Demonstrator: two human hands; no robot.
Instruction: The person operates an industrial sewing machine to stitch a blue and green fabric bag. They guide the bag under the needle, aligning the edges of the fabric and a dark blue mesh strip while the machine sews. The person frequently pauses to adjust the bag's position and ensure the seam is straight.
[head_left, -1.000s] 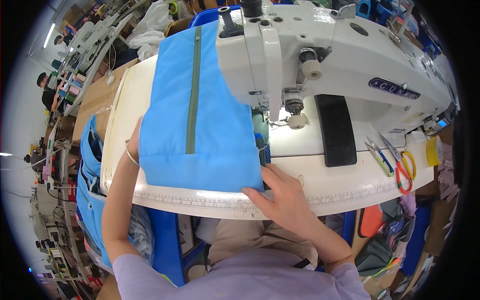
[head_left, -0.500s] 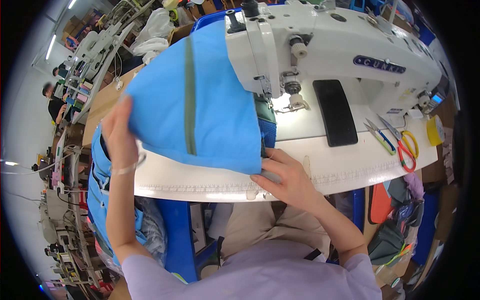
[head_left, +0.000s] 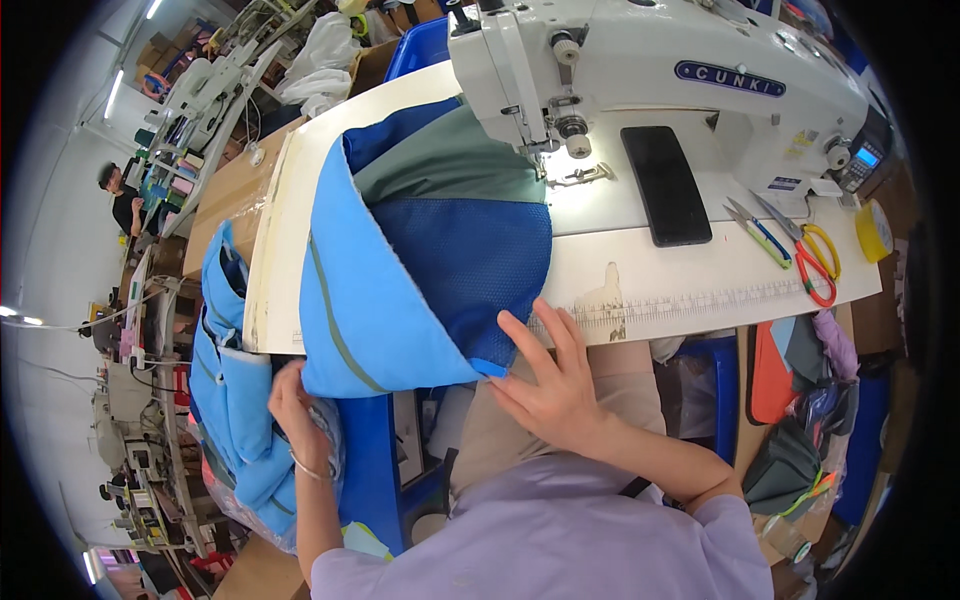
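A sewn fabric piece (head_left: 375,300) lies on the white sewing table (head_left: 690,285), its near edge hanging over the front. Its light blue side, with a dark green strip, is folded back over a dark blue mesh and grey-green side. At the fabric's near left corner, my left hand (head_left: 297,408) is closed on the light blue edge. My right hand (head_left: 555,385) has its fingers spread by the near right corner, its thumb beside a small bright blue tab. The fabric's far edge reaches the sewing machine's (head_left: 560,90) presser foot (head_left: 545,170); whether it is under it is hidden.
A black phone (head_left: 664,186) lies right of the needle. Beyond it are thread snips (head_left: 760,235), red-and-yellow-handled scissors (head_left: 812,255) and a yellow tape roll (head_left: 874,231). More light blue fabric pieces (head_left: 240,390) hang at the left. Far left, a person (head_left: 125,200) is near other machines.
The light blue layer has swung toward me and folded over, uncovering the mesh side. My left hand has come down and nearer; my right hand's fingers have spread.
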